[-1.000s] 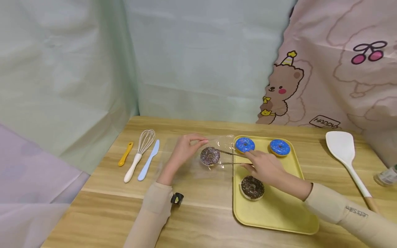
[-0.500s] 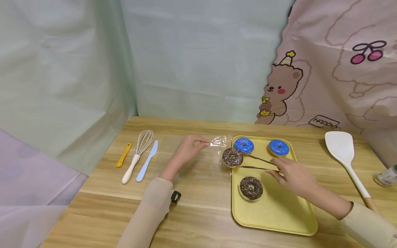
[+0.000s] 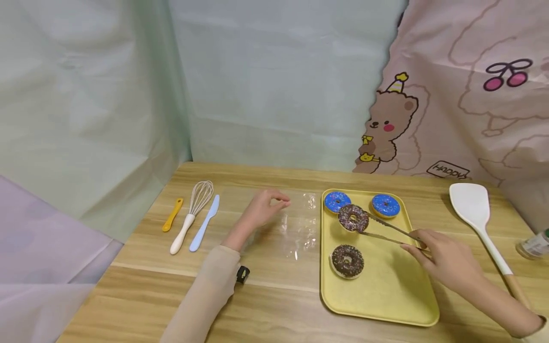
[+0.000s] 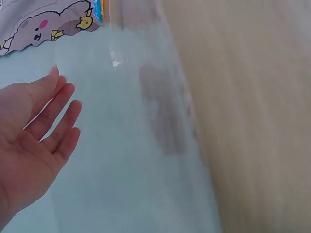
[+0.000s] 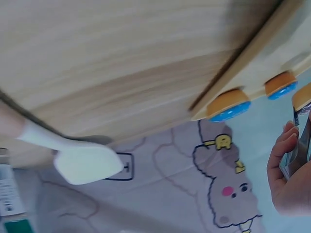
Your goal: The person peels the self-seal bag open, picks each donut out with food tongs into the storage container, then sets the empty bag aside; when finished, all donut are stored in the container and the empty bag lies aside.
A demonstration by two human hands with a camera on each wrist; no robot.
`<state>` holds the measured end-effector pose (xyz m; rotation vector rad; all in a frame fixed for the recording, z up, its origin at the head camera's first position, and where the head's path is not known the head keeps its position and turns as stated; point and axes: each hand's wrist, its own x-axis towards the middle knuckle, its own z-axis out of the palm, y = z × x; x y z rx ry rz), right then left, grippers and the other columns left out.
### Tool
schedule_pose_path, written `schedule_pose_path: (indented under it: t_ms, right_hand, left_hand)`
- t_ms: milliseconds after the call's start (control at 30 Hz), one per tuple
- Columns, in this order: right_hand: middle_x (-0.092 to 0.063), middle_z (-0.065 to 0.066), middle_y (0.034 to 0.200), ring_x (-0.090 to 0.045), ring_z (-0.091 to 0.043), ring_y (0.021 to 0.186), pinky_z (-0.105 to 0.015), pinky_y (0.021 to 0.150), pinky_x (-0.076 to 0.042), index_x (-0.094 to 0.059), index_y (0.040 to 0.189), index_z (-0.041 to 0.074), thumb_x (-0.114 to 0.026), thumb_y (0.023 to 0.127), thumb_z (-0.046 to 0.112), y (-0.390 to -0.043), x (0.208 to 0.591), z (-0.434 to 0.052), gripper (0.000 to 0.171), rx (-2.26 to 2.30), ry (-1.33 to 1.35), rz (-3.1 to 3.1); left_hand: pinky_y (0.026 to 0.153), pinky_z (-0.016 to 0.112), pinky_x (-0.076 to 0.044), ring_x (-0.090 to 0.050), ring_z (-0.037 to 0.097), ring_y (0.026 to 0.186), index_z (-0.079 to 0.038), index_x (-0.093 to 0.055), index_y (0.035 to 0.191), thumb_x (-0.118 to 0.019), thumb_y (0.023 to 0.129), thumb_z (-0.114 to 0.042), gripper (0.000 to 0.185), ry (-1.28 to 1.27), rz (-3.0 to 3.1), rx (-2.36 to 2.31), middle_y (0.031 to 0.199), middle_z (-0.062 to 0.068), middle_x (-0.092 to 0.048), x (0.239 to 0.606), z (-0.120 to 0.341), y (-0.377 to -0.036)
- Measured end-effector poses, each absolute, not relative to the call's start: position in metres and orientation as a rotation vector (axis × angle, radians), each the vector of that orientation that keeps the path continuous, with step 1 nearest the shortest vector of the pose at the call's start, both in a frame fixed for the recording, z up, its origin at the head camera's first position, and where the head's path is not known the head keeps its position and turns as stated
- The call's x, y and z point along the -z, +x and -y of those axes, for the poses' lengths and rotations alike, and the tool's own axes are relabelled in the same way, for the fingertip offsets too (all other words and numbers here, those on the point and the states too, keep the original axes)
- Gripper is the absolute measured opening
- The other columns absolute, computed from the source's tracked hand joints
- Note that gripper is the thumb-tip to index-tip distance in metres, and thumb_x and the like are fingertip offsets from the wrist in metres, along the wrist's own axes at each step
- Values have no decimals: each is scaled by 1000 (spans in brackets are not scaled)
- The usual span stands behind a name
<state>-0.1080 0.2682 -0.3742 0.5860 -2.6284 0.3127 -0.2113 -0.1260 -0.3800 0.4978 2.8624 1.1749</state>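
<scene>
My right hand (image 3: 450, 259) grips a pair of metal tongs (image 3: 388, 228), partly visible in the right wrist view. Between the tongs' tips is a chocolate donut with sprinkles (image 3: 353, 218), above the yellow tray (image 3: 386, 305). Two blue-iced donuts, one at the back left (image 3: 337, 202) and one at the back right (image 3: 385, 206), sit on that tray with a dark chocolate donut (image 3: 347, 261). Over a clear plastic bag (image 3: 296, 233), flat on the table, hovers my left hand (image 3: 263, 208). In the left wrist view its fingers (image 4: 60, 131) look relaxed, with nothing visible between them.
Left of the bag lie a blue spreader knife (image 3: 205, 223), a whisk (image 3: 190, 216) and a small yellow spoon (image 3: 173, 215). A white spatula (image 3: 478, 216) lies right of the tray, and a jar (image 3: 533, 245) stands near the right edge. Curtains hang behind the table.
My right hand has drawn the chocolate donut in the tongs rightward, from over the bag to above the tray. My left hand has let go of the bag, which now lies flat.
</scene>
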Motion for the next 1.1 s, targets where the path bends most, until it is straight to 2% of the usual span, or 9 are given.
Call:
schedule_pose_path:
  t_ms: [167, 300, 500, 700, 833, 1000, 1100]
  right_hand:
    - [-65, 1, 79, -47, -3, 56, -22, 41, -32, -65, 99, 15, -74, 77, 33, -95, 378, -285, 30, -344, 511, 2664]
    - [-63, 6, 76, -46, 0, 58, -24, 43, -32, -63, 97, 17, -73, 79, 34, -82, 382, -301, 26, -343, 442, 2723]
    - [-60, 9, 71, -41, 6, 55, -22, 41, -32, -63, 91, 16, -79, 71, 29, -63, 391, -328, 29, -323, 490, 2689]
    - [-59, 8, 72, -37, 5, 58, -20, 44, -29, -65, 93, 13, -77, 74, 33, -47, 399, -343, 30, -311, 461, 2757]
    - [-56, 12, 71, -36, 6, 57, -19, 43, -29, -66, 90, 13, -80, 71, 32, -43, 405, -346, 30, -317, 482, 2737]
    - [-52, 15, 70, -35, 9, 58, -18, 43, -29, -65, 91, 11, -82, 67, 29, -40, 411, -347, 34, -356, 508, 2720]
    - [-53, 12, 73, -33, 8, 58, -18, 43, -27, -66, 94, 10, -81, 69, 31, -38, 412, -347, 36, -360, 452, 2767]
  left_hand:
    - [100, 42, -42, -58, 24, 109, -5, -71, 105, -62, 91, -21, 23, 545, -2863, -1145, 109, 7, -67, 377, 134, -202]
    - [99, 42, -42, -58, 23, 109, -7, -70, 108, -60, 92, -27, 27, 549, -2888, -1059, 110, 6, -66, 372, 142, -190]
    - [98, 43, -44, -58, 24, 108, -6, -69, 109, -60, 92, -27, 28, 559, -2945, -1001, 111, 7, -66, 367, 158, -171]
    - [96, 44, -45, -59, 27, 108, -5, -69, 107, -60, 92, -26, 28, 573, -2975, -976, 110, 9, -67, 369, 172, -157]
    - [94, 44, -47, -61, 27, 105, -4, -70, 106, -60, 92, -23, 25, 614, -3008, -981, 108, 9, -68, 372, 177, -151]
    - [95, 44, -46, -59, 27, 108, -6, -68, 110, -56, 95, -23, 26, 556, -3018, -997, 111, 8, -67, 373, 180, -143]
    - [95, 44, -46, -59, 26, 108, -6, -66, 114, -54, 96, -24, 28, 519, -3008, -1008, 111, 7, -66, 372, 181, -140]
